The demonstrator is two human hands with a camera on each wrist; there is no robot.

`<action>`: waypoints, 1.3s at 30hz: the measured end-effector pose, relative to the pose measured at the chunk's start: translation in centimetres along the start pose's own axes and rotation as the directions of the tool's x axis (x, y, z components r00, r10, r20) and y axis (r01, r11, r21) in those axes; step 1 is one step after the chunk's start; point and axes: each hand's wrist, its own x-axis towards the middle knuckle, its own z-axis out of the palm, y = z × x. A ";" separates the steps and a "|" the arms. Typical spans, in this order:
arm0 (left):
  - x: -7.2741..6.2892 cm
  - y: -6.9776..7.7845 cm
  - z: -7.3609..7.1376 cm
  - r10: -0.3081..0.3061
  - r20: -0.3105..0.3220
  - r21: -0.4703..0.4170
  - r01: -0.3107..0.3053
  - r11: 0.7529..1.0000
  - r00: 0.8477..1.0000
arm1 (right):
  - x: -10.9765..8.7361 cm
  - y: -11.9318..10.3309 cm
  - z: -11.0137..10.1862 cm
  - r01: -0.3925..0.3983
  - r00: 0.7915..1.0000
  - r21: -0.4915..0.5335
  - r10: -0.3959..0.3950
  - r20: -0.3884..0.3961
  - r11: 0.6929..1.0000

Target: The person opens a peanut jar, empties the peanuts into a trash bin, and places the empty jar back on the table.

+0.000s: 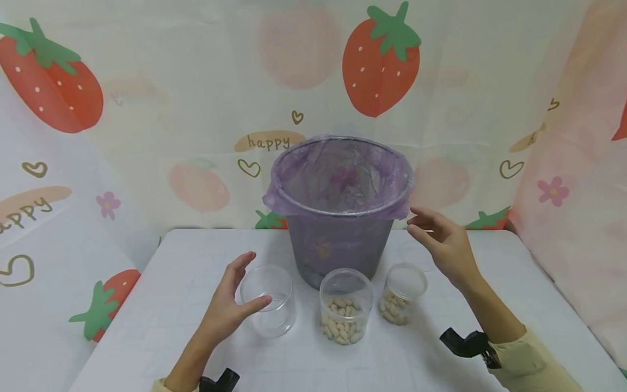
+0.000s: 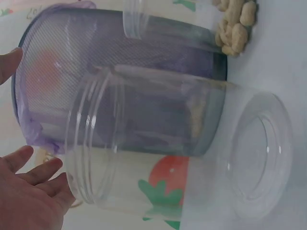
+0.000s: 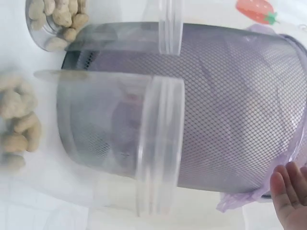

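Soft, bright light; faint shadows on table (image 1: 387, 362); blurry peanuts (image 3: 18, 143), right wrist view

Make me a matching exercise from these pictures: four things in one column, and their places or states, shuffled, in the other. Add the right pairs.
Things:
1. Round clear plastic jar with nothing in it
2. Round dark mesh bin
3. The person's right hand
4. Tan, unshelled peanuts

Places or states:
A. Raised close to one side of the bin's rim
B. In the middle jar and the right-end jar of the row, as the head view shows it
C. Next to the left hand
D. Lined with a translucent purple plastic bag

Right pairs: 1-C, 2-D, 3-A, 4-B
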 end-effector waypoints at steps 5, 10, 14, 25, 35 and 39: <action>0.2 0.9 0.7 0.038 0.016 -0.036 -0.037 0.999 0.999 | -1.3 0.3 0.2 0.030 0.998 0.004 -0.030 0.063 1.000; 0.2 1.4 1.5 0.052 0.027 -0.057 -0.050 0.997 0.998 | -2.2 0.6 0.6 0.088 0.988 0.033 -0.092 0.128 0.996; 0.0 1.8 1.9 0.086 0.027 -0.119 -0.082 0.990 0.996 | -3.0 0.9 1.0 0.102 0.977 0.049 -0.109 0.184 0.994; -0.2 3.4 3.7 0.127 0.069 -0.238 -0.107 0.965 0.989 | -4.6 1.6 2.2 0.081 0.941 0.078 -0.102 0.324 0.994; -0.3 3.7 6.2 0.120 0.174 -0.274 -0.069 0.959 0.977 | -5.8 2.1 3.7 0.057 0.906 0.094 -0.091 0.414 0.994; -0.4 3.5 7.3 0.115 0.199 -0.271 -0.058 0.961 0.973 | -6.4 2.2 4.4 0.038 0.891 0.047 -0.055 0.450 0.998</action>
